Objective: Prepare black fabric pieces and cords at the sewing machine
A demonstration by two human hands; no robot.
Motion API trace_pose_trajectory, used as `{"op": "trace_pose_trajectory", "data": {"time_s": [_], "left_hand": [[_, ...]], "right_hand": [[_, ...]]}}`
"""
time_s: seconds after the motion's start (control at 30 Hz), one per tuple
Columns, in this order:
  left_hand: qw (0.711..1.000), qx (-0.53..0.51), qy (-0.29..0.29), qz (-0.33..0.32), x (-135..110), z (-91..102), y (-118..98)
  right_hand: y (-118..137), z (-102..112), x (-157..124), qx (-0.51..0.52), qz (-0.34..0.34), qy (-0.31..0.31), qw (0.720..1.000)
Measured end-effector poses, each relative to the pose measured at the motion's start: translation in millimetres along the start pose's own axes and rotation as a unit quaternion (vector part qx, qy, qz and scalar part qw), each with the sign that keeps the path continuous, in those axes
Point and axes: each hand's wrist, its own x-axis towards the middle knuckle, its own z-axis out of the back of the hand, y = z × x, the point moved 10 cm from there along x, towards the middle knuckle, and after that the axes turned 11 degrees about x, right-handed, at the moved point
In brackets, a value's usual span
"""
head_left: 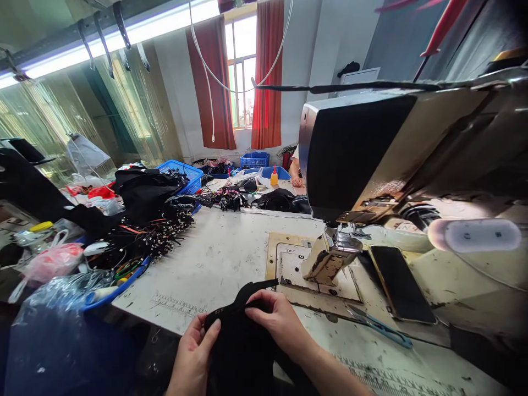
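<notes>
A piece of black fabric hangs between my hands at the front edge of the sewing table. My left hand pinches its left upper edge, beside small pale print. My right hand grips the upper edge further right, thumb and fingers closed on it. A narrow black strip sticks out above my right hand towards the machine. Just beyond stands the post-bed sewing machine, its post rising from the metal plate, apart from the fabric.
Blue-handled scissors and a phone lie right of the post. A blue basket, heaped black material and plastic bags crowd the left. At the back are a yellow bottle and another person's hand.
</notes>
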Motion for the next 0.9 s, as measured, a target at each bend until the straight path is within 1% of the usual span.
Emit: {"op": "trace_pose_trajectory", "data": {"time_s": [0.33, 0.5, 0.63, 0.77, 0.9], "left_hand": [[0.999, 0.0, 0.037, 0.027, 3, -4.9, 10], [0.999, 0.034, 0.022, 0.024, 4, -1.2, 12], [0.996, 0.091, -0.01, 0.012, 6, 2.3, 8], [0.992, 0.122, -0.037, 0.027, 9, 7.2, 9], [0.989, 0.143, -0.029, 0.034, 14, 10.0, 11]], "right_hand": [[-5, 3, 5, -0.012, 0.008, -0.024, 1.0], [-5, 2, 6, -0.021, 0.012, -0.026, 0.999], [-7, 1, 8, -0.014, 0.001, -0.014, 1.0], [-4, 9, 11, -0.069, 0.007, -0.029, 0.997], [6, 11, 11, -0.1, 0.022, -0.009, 0.995]]}}
